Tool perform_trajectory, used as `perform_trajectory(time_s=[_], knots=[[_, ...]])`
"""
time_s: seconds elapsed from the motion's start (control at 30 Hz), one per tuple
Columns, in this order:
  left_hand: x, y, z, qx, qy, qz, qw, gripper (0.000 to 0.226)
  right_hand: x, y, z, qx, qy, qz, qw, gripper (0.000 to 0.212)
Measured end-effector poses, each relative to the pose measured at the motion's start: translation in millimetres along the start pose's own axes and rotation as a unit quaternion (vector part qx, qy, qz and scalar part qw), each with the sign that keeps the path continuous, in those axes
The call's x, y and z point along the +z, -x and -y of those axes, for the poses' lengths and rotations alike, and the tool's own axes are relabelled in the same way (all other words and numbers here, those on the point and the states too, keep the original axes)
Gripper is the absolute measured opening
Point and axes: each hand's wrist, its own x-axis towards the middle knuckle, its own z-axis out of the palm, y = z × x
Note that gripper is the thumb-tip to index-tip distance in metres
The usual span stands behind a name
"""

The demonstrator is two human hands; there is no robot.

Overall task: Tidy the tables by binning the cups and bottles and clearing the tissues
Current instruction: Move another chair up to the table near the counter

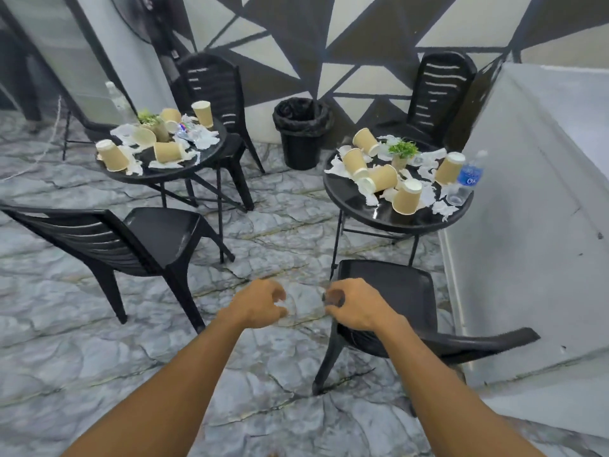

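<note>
Tan ribbed paper cups lie tipped or upturned on both round black tables. One table stands left of the black plastic-lined bin; the other stands right of the bin and nearer the camera. White crumpled tissues are strewn among the cups on each. A clear plastic bottle with a blue label stands at the edge of the right-hand table, on the side away from the bin. By the look of it nothing has been binned and the whole job lies ahead, though the bin's inside is too dark to read. Left grip and right grip hang over the floor, well apart from the bin on its near side. Their fingers are half curled with thumbs standing apart, touching no cup or tissue; I judge both empty.
</note>
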Motion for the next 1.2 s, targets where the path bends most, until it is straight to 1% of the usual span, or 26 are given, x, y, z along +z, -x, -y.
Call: perform_trajectory(time_s=[0.1, 0.17, 0.3, 0.47, 0.63, 0.73, 0.83, 1.0, 1.2], knots=[[-26.0, -0.2, 45.9, -0.021, -0.027, 0.028, 0.999, 0.035, 16.9, -32.7, 41.9, 0.015, 0.066, 0.061, 0.996, 0.037], [-40.8, -2.0, 67.9, -0.027, -0.029, 0.027, 0.999, 0.040, 23.6, -50.2, 63.1, 0.022, 0.075, 0.080, 0.994, 0.035], [-65.3, -18.4, 96.8, -0.030, -0.019, 0.023, 0.999, 0.040, 31.0, -83.8, 90.4, 0.031, 0.076, 0.083, 0.993, 0.034], [-86.0, -58.8, 115.8, -0.025, -0.018, 0.023, 0.999, 0.036, 24.4, -136.5, 98.9, 0.050, 0.079, 0.091, 0.991, 0.038], [-122.8, -124.2, 121.9, -0.002, -0.032, 0.034, 0.999, 0.031, 3.3, -208.3, 90.1, 0.062, 0.050, 0.068, 0.994, 0.038], [-155.3, -176.7, 129.4, -0.012, -0.033, 0.037, 0.999, 0.030, -16.7, -263.1, 82.0, 0.073, 0.025, 0.049, 0.996, 0.035], [-191.7, -220.6, 132.3, -0.018, -0.034, 0.050, 0.998, 0.037, -39.0, -308.9, 82.6, 0.090, 0.004, 0.063, 0.994, 0.034], [-238.2, -294.5, 138.3, -0.010, -0.028, 0.045, 0.999, 0.036, -79.1, -388.5, 88.7, 0.092, 0.000, 0.058, 0.994, 0.029], [-286.6, -394.7, 153.1, 0.008, -0.012, 0.067, 0.998, 0.035, -125.0, -483.4, 92.0, 0.113, -0.016, 0.049, 0.992, 0.032]])
